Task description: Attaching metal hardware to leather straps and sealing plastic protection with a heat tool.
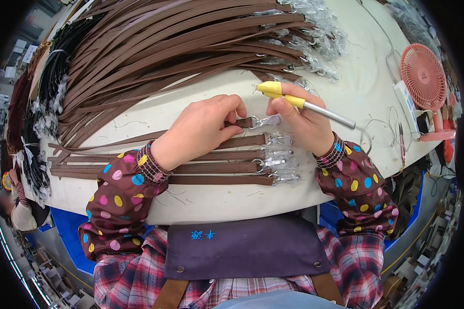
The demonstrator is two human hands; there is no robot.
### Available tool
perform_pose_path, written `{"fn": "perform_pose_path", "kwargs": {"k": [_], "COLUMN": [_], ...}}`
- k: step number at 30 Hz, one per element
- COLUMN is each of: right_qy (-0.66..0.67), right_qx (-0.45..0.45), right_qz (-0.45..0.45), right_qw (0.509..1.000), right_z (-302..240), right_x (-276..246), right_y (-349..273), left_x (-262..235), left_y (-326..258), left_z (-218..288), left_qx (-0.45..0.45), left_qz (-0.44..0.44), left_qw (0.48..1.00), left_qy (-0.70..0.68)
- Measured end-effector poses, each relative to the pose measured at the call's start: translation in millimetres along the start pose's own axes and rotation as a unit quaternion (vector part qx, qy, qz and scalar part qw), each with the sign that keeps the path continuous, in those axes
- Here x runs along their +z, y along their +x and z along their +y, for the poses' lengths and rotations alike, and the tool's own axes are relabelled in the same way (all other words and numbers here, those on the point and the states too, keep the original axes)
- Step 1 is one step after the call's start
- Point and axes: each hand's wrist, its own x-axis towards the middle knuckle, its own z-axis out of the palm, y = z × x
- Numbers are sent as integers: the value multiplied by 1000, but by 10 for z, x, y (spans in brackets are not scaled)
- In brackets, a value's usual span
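Observation:
My left hand (198,126) is closed on the end of a brown strap (246,123), thumb and fingers pinching it just short of its metal clasp. Clear plastic film (268,121) wraps that clasp. In my right hand (307,121) is a pen-shaped tool (329,114) with a silver barrel and a yellow grip; a thin cord seems to trail from its rear end. Yellow wrapping (269,88) covers my right index fingertip. The tool's tip is hard to make out, a little above the strap end. Several more brown straps (216,168) lie side by side nearer me, their wrapped clasps to the right.
A large heap of brown straps (180,46) covers the far side of the white table (227,203). Black bundled straps (62,56) hang at the left edge. At right stand a pink fan (423,77), a white power strip (407,108) and another slim corded tool (401,141). Another person (21,211) sits far left.

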Motion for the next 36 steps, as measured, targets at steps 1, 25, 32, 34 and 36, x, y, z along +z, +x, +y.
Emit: {"fn": "perform_pose_path", "kwargs": {"k": [1, 25, 32, 34, 36], "right_qy": [16, -87, -90, -94, -102], "right_qx": [-19, 23, 26, 22, 12], "right_qz": [23, -47, -47, -48, -44], "right_qw": [999, 995, 994, 994, 994], "right_z": [28, -15, -16, -21, 9], "right_x": [2, 176, 183, 180, 176], "right_y": [-2, 13, 15, 15, 17], "left_x": [17, -1, 0, 3, 7], "left_y": [12, 20, 19, 19, 21], "left_z": [-7, -90, -72, -74, -76], "left_qx": [1, -104, -117, -116, -113], "left_qz": [0, -30, -14, -13, -12], "left_qw": [1000, 982, 979, 979, 979], "left_qy": [-1, -156, -169, -168, -168]}}
